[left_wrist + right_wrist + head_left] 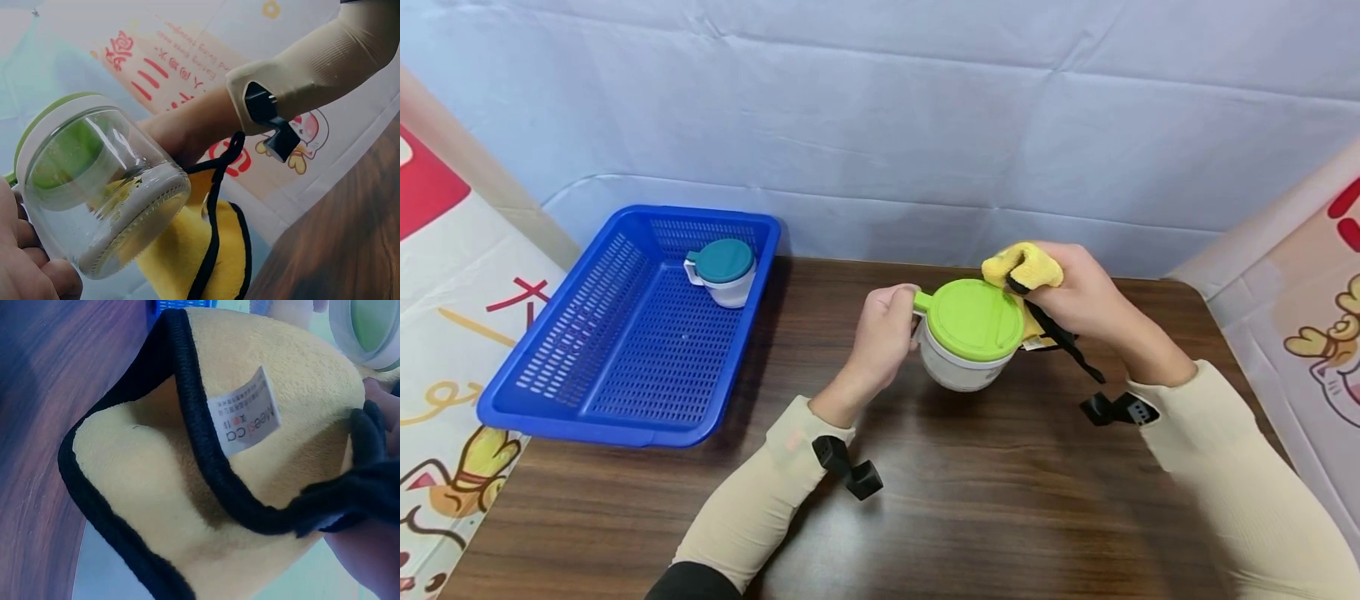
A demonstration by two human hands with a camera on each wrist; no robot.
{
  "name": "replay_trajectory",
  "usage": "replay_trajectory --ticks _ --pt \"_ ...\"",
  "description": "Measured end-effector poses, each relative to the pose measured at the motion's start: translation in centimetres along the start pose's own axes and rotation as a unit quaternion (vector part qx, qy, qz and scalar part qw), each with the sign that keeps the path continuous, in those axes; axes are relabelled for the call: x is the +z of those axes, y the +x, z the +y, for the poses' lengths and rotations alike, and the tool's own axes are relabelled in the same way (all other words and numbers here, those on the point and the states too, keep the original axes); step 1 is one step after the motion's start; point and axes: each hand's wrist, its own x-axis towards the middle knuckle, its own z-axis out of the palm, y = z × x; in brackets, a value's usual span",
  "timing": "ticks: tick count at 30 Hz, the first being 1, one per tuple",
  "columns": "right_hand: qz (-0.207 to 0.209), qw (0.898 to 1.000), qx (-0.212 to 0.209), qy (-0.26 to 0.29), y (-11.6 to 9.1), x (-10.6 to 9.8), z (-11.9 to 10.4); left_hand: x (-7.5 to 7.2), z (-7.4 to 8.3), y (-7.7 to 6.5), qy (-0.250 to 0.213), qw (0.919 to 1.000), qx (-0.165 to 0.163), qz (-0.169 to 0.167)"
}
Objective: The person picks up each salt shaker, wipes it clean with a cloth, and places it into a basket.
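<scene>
My left hand (880,337) grips the handle of a seasoning jar, a clear glass one (964,372) with a lime-green lid (976,321). The jar is lifted off the table and tilted, its glass base visible in the left wrist view. At its far right side, my right hand (1086,292) holds a bunched yellow cloth (1026,265) with black trim. The cloth (275,487) hangs in a loose fold in the right wrist view, showing a white label (245,414). Whether it presses on the glass is hard to tell.
A blue plastic basket (617,433) stands on the left of the dark wooden table (970,508). Inside, near its back right corner, sits a similar jar with a teal lid (725,261). Pale cloth (880,125) hangs behind the table, and printed sheets (1315,333) flank it.
</scene>
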Motion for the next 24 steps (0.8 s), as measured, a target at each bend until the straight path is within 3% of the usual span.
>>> replay_trajectory --ticks 11,24 --pt "-0.088 0.993 -0.061 0.052 2.2 0.0 -0.2 0.4 -0.1 0.0 0.0 0.9999 0.008 -0.008" --pt "-0.14 0.981 -0.113 0.068 4.0 0.4 -1.0 0.4 -0.1 -0.1 0.019 0.9998 -0.001 -0.006"
